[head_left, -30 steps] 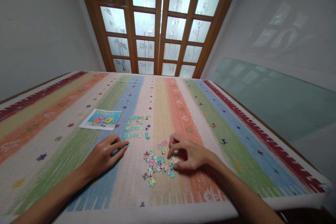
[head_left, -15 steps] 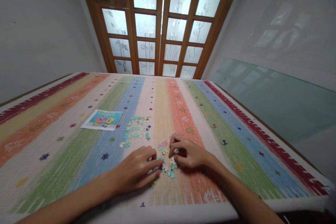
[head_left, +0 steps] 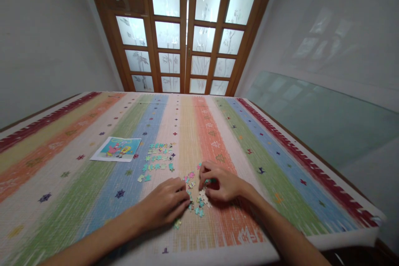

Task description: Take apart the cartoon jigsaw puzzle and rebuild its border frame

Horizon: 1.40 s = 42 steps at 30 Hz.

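Loose jigsaw puzzle pieces point(head_left: 199, 211), mostly teal with some pink and yellow, lie in a small heap near the table's front edge. At the heap's left side is my left hand point(head_left: 170, 201), its fingers bent and close together; whatever lies under the fingertips is hidden. My right hand point(head_left: 222, 181) reaches in from the right, thumb and fingers curled in a pinch at a puzzle piece among the heap. Pale pieces point(head_left: 205, 198) show just below its fingertips. Farther off, sorted puzzle pieces point(head_left: 157, 158) lie in several rows.
A printed cartoon picture point(head_left: 118, 149) lies flat to the left of the rows. The striped tablecloth point(head_left: 262, 149) covers the wide table. Beyond its far end stand wooden doors point(head_left: 187, 29) with frosted panes. A glass panel point(head_left: 311, 99) leans along the right wall.
The view has shifted slightly, so the table appears lower and further left. My left fingers have drawn back a little from the heap. My right hand stays over it, fingers still curled.
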Available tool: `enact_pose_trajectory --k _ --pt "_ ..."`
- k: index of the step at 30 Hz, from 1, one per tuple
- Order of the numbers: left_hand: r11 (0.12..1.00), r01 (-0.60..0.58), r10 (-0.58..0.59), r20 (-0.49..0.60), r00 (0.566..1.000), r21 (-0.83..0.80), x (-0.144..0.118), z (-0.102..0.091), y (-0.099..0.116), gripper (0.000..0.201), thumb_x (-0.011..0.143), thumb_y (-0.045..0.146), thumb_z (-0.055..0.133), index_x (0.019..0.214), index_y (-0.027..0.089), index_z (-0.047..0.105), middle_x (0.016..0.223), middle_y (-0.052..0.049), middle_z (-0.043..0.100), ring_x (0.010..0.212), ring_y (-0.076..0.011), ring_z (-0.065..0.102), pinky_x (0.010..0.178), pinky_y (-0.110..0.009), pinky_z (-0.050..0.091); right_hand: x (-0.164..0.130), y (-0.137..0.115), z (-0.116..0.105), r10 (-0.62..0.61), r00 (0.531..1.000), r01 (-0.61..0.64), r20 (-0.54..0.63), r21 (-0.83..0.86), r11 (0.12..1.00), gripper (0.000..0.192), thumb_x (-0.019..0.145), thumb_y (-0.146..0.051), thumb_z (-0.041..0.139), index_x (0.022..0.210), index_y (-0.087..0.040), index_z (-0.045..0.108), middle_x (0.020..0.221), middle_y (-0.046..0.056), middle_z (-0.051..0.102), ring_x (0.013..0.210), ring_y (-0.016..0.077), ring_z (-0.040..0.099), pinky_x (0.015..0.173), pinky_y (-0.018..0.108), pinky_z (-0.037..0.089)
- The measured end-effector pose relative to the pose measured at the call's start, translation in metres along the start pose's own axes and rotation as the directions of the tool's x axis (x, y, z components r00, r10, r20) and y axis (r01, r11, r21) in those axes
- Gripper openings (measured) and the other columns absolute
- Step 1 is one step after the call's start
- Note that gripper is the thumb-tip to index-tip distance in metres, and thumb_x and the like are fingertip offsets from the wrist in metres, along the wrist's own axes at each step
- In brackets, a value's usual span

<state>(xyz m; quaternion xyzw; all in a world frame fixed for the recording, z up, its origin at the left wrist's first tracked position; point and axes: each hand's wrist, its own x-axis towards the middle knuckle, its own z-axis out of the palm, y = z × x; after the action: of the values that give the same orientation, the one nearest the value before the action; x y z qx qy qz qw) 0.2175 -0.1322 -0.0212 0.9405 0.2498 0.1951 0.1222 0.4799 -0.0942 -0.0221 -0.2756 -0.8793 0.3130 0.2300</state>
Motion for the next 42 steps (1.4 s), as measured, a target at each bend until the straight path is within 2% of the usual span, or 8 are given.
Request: enact_pose_trajectory --k 4,7,13,18,22,29,33,42 --pt "0.997 0.072 -0.072 -0.103 0.992 -0.009 -0.007 -0.013 -0.015 0.024 0.102 0.021 0.046 0.089 0.02 0.066 0.084 -0.005 0.062 0.077 -0.0185 0.058 0.068 -0.031 0.047 0.001 -0.002 0.001 0.007 0.999 -0.006 0.037 -0.018 1.0 0.023 0.072 -0.01 0.069 0.089 -0.022 0.079 0.093 0.004 0.058 0.091 0.0201 0.058 0.085 0.037 0.049" --pt "0.985 0.166 -0.17 -0.187 0.968 -0.04 -0.017 -0.025 -0.03 0.023 0.102 0.023 0.047 0.092 0.02 0.068 0.087 -0.005 0.064 0.081 -0.019 0.061 0.072 -0.032 0.05 0.001 -0.002 0.0 0.036 0.998 -0.034 0.054 -0.025 0.999 0.021 0.073 -0.009 0.071 0.087 -0.023 0.079 0.093 0.003 0.058 0.091 0.0198 0.057 0.085 0.036 0.049" --pt "0.932 0.353 -0.358 -0.351 0.865 -0.079 -0.042 -0.037 -0.054 0.022 0.097 0.033 0.056 0.087 0.022 0.071 0.08 -0.002 0.067 0.075 -0.0191 0.064 0.072 -0.034 0.052 0.001 0.0 0.0 0.074 0.996 -0.074 0.051 -0.002 0.997 0.018 0.07 -0.006 0.072 0.082 -0.02 0.073 0.096 0.004 0.058 0.092 0.0194 0.057 0.085 0.035 0.048" --pt "0.886 0.448 -0.457 -0.391 0.799 -0.121 -0.053 -0.037 -0.058 0.025 0.093 0.04 0.06 0.081 0.023 0.073 0.074 -0.001 0.066 0.065 -0.0176 0.06 0.065 -0.031 0.05 0.002 0.001 0.0 0.076 0.996 -0.077 0.039 0.017 0.997 0.015 0.071 -0.006 0.071 0.077 -0.019 0.069 0.091 0.003 0.058 0.088 0.0179 0.056 0.08 0.032 0.046" --pt "0.866 0.476 -0.493 -0.423 0.76 -0.154 -0.055 -0.036 -0.059 0.025 0.091 0.042 0.063 0.079 0.023 0.073 0.072 0.0 0.066 0.064 -0.0173 0.06 0.064 -0.03 0.049 0.002 0.003 0.001 0.061 0.998 -0.063 0.032 0.064 0.996 0.015 0.072 -0.005 0.07 0.073 -0.019 0.066 0.087 0.002 0.06 0.087 0.0177 0.057 0.08 0.032 0.045" --pt "0.888 0.443 -0.453 -0.406 0.793 -0.127 -0.055 -0.03 -0.061 0.029 0.092 0.041 0.061 0.073 0.021 0.074 0.066 0.0 0.064 0.064 -0.0165 0.059 0.063 -0.028 0.047 0.002 0.001 0.0 0.104 0.994 -0.102 -0.016 0.087 0.991 0.011 0.078 -0.014 0.072 0.073 -0.02 0.064 0.08 0.0 0.06 0.082 0.0172 0.057 0.077 0.032 0.044" --pt "0.914 0.399 -0.394 -0.419 0.818 -0.08 -0.053 -0.026 -0.06 0.03 0.094 0.038 0.059 0.073 0.021 0.073 0.063 0.0 0.06 0.063 -0.0161 0.056 0.061 -0.028 0.045 0.002 0.0 0.002 0.074 0.996 -0.07 -0.059 0.068 0.995 0.011 0.08 -0.016 0.071 0.073 -0.021 0.065 0.076 0.0 0.061 0.078 0.0169 0.057 0.075 0.032 0.044" --pt "0.92 0.39 -0.338 -0.428 0.838 0.039 -0.054 -0.02 -0.061 0.03 0.096 0.031 0.055 0.069 0.02 0.061 0.067 0.0 0.057 0.067 -0.0176 0.054 0.067 -0.03 0.046 0.007 -0.009 0.012 0.053 0.993 -0.046 -0.105 0.066 0.997 0.011 0.087 -0.017 0.067 0.078 -0.021 0.066 0.078 0.001 0.065 0.08 0.0169 0.059 0.076 0.033 0.046"
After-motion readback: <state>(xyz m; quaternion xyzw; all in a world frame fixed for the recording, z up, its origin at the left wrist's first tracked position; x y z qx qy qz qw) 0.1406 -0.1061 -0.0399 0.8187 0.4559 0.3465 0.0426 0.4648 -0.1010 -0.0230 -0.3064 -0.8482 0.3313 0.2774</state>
